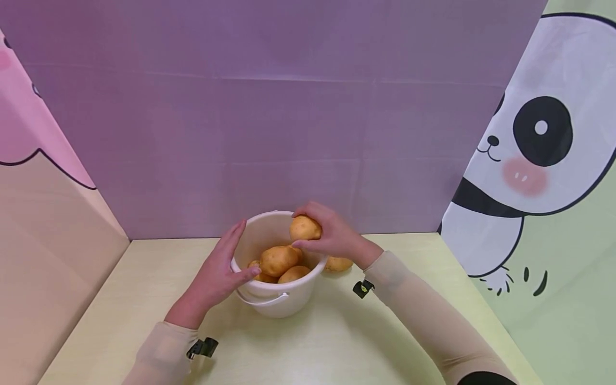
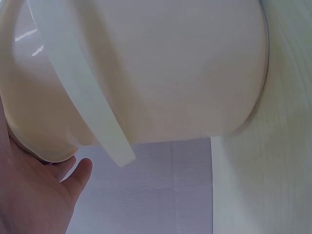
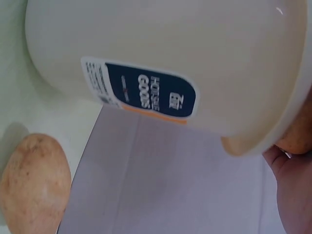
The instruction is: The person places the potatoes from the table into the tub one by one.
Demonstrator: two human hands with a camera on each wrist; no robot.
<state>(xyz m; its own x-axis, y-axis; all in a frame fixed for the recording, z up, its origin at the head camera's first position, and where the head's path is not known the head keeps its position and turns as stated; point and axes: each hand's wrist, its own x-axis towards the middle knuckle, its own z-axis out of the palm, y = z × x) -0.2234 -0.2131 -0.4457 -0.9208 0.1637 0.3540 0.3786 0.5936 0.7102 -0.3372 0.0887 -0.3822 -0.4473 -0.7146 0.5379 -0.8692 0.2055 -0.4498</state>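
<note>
A white bucket (image 1: 289,297) with several potatoes (image 1: 279,260) inside stands near the back of the table. My right hand (image 1: 332,230) grips another potato (image 1: 305,228) between thumb and fingers, over the bucket's right rim. In the right wrist view, only part of that potato (image 3: 298,129) shows past the rim. My left hand (image 1: 218,275) rests at the bucket's left rim, its fingers extended and the thumb lying across the front rim. The bucket handle (image 2: 80,83) hangs down on the near side.
One potato (image 1: 338,264) lies on the table (image 1: 308,353) right of the bucket, partly hidden by my right wrist. A purple backdrop (image 1: 289,133) rises behind the bucket. Printed panels flank the table, with a panda (image 1: 577,176) on the right one.
</note>
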